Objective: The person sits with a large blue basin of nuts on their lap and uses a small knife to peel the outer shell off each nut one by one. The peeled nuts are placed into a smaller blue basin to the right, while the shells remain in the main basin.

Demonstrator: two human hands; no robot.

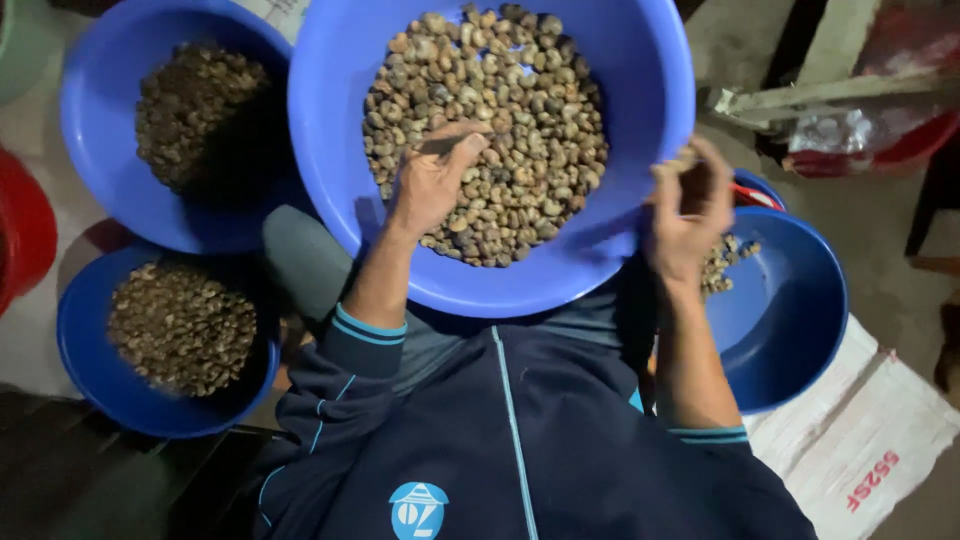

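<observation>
Grey concrete floor [860, 215] lies dim beneath a white woven sack [880, 450]. On the person's lap sits a large round blue plastic basin [640, 90] heaped with pale tan nuts [500, 120]. Left hand [435, 180] rests on them, pinching a thin tool. Right hand [690, 205], curled at the rim, grips one nut. Three smaller blue bowls [790, 330] crowd around.

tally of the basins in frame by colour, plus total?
Blue basins: 4 (big one on the lap, upper left, lower left, lower right)
Red basins: 1 (left edge); red thing top right unclear, not counted
Green basins: 1 (top-left corner, partly cut off)
Total: 6
</observation>
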